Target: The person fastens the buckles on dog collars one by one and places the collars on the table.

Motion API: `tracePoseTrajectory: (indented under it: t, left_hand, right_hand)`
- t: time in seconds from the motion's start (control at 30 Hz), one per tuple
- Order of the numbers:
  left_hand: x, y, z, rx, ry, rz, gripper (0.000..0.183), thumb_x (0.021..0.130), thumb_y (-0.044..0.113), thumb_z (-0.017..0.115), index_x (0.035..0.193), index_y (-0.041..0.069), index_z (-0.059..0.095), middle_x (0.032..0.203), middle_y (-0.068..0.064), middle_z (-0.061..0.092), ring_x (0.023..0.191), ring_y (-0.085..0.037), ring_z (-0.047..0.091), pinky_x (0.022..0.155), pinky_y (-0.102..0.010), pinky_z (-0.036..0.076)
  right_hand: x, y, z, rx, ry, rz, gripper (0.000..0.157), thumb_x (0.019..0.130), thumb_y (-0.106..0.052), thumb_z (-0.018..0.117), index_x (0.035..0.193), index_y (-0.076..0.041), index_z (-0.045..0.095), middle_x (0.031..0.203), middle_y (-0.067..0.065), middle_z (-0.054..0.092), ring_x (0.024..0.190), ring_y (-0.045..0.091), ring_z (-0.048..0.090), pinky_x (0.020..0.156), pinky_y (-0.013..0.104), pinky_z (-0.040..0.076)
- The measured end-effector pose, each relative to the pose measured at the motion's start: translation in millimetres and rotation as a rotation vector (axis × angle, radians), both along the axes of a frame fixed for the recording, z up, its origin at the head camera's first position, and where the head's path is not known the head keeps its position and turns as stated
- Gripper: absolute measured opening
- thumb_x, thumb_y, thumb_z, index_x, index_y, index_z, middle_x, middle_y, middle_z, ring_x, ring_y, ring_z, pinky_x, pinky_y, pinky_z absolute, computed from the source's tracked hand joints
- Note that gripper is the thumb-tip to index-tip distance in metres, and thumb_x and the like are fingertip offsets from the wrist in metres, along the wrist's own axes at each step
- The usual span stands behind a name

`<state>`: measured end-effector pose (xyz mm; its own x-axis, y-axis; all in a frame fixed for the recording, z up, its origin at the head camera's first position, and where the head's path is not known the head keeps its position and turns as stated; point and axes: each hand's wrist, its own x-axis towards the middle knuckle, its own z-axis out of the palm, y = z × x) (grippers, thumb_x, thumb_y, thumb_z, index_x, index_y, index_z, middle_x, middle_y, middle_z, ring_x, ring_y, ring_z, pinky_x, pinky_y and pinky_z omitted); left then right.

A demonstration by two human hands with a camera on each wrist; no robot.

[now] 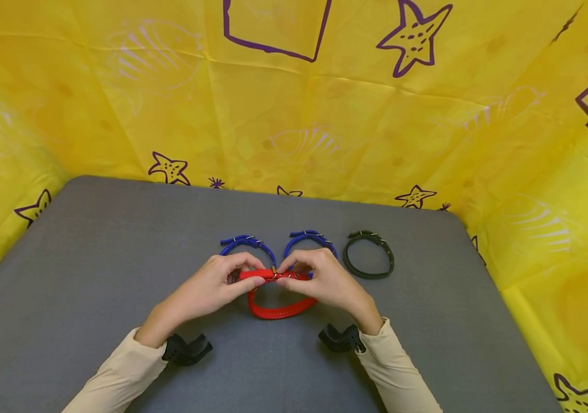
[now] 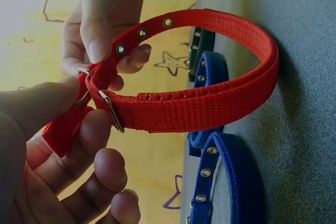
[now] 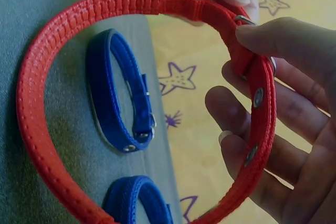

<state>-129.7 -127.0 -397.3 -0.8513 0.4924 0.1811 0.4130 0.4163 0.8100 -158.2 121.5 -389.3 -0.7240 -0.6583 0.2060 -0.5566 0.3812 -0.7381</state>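
Note:
Both hands hold a red buckled collar (image 2: 210, 109), looped round with metal eyelets along its strap. Between thumb and fingers my left hand (image 1: 229, 279) pinches the strap's free end, left of the buckle (image 2: 111, 111). My right hand (image 1: 327, 282) pinches the strap beside the buckle, on the eyelet side. The lower curve of the loop (image 1: 280, 312) hangs at or just above the table; I cannot tell whether it touches. Behind the hands lie a blue collar (image 1: 246, 239) on the left and another blue collar (image 1: 310, 235), both partly covered by the hands in the head view.
A dark green collar (image 1: 368, 275) lies to the right of the blue ones. All rest on a grey table (image 1: 118, 246). A yellow cloth (image 1: 252, 115) with purple starfish drawings stands round the back and sides. Each wrist carries a black mount (image 1: 187, 350).

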Motion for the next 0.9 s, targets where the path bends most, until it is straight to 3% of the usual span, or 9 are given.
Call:
tracePoseTrajectory:
  t: [0.13, 0.33, 0.5, 0.63, 0.77, 0.9]
  left_hand:
    - [-0.3, -3, -0.1, -0.006, 0.011, 0.015, 0.009, 0.093, 0.023, 0.071, 0.101, 0.022, 0.067, 0.072, 0.004, 0.065, 0.059, -0.004, 0.048, 0.055, -0.021, 0.04]
    - [-2.1, -11, 2.4, -0.006, 0.001, 0.068, 0.011, 0.091, 0.018, 0.072, 0.1, 0.018, 0.067, 0.073, 0.009, 0.066, 0.057, -0.005, 0.047, 0.054, -0.023, 0.039]
    - [-2.2, -11, 3.4, -0.038, -0.045, 0.042, 0.008, 0.093, 0.018, 0.069, 0.099, 0.02, 0.064, 0.074, 0.005, 0.067, 0.058, -0.006, 0.048, 0.054, -0.023, 0.04]
    - [-1.1, -7, 2.5, -0.044, -0.077, 0.005, 0.009, 0.095, 0.027, 0.068, 0.102, 0.023, 0.065, 0.077, 0.003, 0.068, 0.062, -0.006, 0.053, 0.057, -0.023, 0.043]
    - [0.0, -3, 1.6, -0.037, -0.062, -0.021, 0.012, 0.095, 0.033, 0.067, 0.104, 0.025, 0.067, 0.081, 0.007, 0.07, 0.068, -0.005, 0.057, 0.062, -0.024, 0.047]
    - [-0.3, -3, 0.9, -0.037, -0.034, -0.018, 0.008, 0.096, 0.027, 0.067, 0.103, 0.023, 0.066, 0.077, 0.009, 0.068, 0.065, -0.004, 0.054, 0.06, -0.023, 0.045]
  right_hand:
    - [-3.4, 2, -1.0, -0.007, -0.008, 0.0, 0.009, 0.087, -0.019, 0.077, 0.095, -0.017, 0.074, 0.086, -0.006, 0.073, 0.075, 0.005, 0.066, 0.069, 0.026, 0.054]
    - [-8.0, 6, -4.4, -0.006, -0.019, -0.025, 0.01, 0.085, -0.017, 0.079, 0.094, -0.018, 0.073, 0.083, -0.008, 0.072, 0.075, 0.004, 0.066, 0.069, 0.025, 0.054]
    - [-5.8, 5, -4.1, -0.006, -0.029, -0.013, 0.008, 0.087, -0.018, 0.078, 0.094, -0.018, 0.074, 0.083, -0.006, 0.073, 0.075, 0.005, 0.066, 0.068, 0.024, 0.054]
    - [-2.4, 2, -1.9, 0.003, -0.023, -0.001, 0.008, 0.087, -0.019, 0.077, 0.094, -0.018, 0.074, 0.083, -0.005, 0.073, 0.073, 0.005, 0.066, 0.067, 0.025, 0.053]
    - [0.0, 0, 0.0, 0.019, -0.007, 0.008, 0.008, 0.088, -0.019, 0.077, 0.095, -0.017, 0.074, 0.084, -0.007, 0.073, 0.073, 0.003, 0.065, 0.068, 0.025, 0.053]
    - [-0.6, 0, -0.1, 0.026, 0.003, 0.002, 0.009, 0.087, -0.02, 0.077, 0.095, -0.018, 0.074, 0.085, -0.008, 0.073, 0.074, 0.001, 0.065, 0.069, 0.024, 0.053]
